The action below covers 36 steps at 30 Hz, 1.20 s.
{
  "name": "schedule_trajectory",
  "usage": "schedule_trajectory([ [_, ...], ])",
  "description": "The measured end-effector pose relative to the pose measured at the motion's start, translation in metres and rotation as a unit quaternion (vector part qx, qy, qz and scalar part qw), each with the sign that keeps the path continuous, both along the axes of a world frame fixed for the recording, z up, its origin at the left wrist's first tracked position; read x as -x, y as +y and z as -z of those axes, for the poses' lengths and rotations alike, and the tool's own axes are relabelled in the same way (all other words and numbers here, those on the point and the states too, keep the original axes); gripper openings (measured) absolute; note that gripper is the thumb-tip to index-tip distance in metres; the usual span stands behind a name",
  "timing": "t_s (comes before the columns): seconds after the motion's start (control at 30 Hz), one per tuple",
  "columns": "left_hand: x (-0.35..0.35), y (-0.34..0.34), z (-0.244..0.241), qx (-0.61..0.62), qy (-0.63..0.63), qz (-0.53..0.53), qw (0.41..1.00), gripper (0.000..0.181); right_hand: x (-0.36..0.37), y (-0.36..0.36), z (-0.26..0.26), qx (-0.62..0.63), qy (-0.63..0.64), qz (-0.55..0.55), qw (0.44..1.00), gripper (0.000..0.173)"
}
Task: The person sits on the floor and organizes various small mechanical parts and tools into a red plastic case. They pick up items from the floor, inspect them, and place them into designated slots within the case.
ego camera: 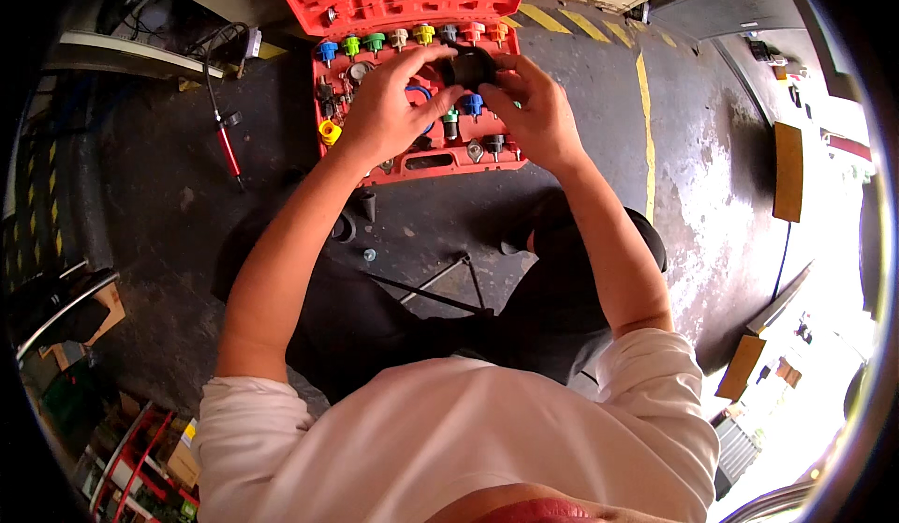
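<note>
Between the fingertips of my left hand (383, 108) and my right hand (539, 112) is a black cylindrical part (469, 68), possibly a rubber adapter. Both hands hold it above an open red plastic tool case (379, 174) on the floor. Along the case's far row stand several coloured cap adapters, from a blue cap (327, 51) to an orange cap (499, 33). A round gauge (359, 71) and a yellow adapter (329, 132) lie at its left side. Nearer the handle are a green-and-black adapter (451, 124) and a metal radiator cap (475, 151). My hands hide part of the tray.
A red hand pump (228, 149) with a black hose lies on the dark floor to the left. Near my feet are a black cone-shaped piece (366, 205) and a small light-blue piece (369, 255). Metal stool legs (432, 278) show between my knees.
</note>
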<state>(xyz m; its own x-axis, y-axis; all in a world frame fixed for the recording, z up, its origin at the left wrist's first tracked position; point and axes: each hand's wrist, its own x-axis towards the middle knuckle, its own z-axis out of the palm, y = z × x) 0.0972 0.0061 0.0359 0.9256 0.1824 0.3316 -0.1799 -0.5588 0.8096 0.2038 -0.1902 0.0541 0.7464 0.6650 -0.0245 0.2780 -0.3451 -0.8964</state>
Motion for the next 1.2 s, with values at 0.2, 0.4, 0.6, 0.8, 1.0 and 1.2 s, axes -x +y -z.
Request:
schedule_trajectory([
  [0.2,-0.011,-0.015,0.007,-0.002,-0.016,0.001,1.0,0.044,-0.004,-0.013,0.0,0.006,-0.042,0.023,0.999,0.042],
  [0.4,-0.009,-0.022,0.012,0.014,-0.003,0.012,1.0,0.046,-0.001,-0.028,-0.006,0.025,-0.04,0.015,0.999,0.046],
  [0.6,-0.003,-0.024,0.005,0.037,0.028,0.024,0.999,0.047,0.0,-0.031,-0.001,0.038,-0.082,0.01,0.996,0.042],
  [0.8,-0.003,-0.019,0.01,0.014,-0.001,0.005,1.0,0.046,0.002,-0.026,-0.007,0.035,-0.115,-0.001,0.993,0.042],
  [1.0,0.002,-0.022,0.009,0.047,0.026,-0.003,0.999,0.045,0.007,-0.024,-0.005,0.035,-0.152,-0.004,0.988,0.042],
  [1.2,0.003,-0.02,0.012,0.063,0.023,0.002,0.998,0.045,0.01,-0.024,0.002,0.037,-0.165,0.006,0.986,0.042],
])
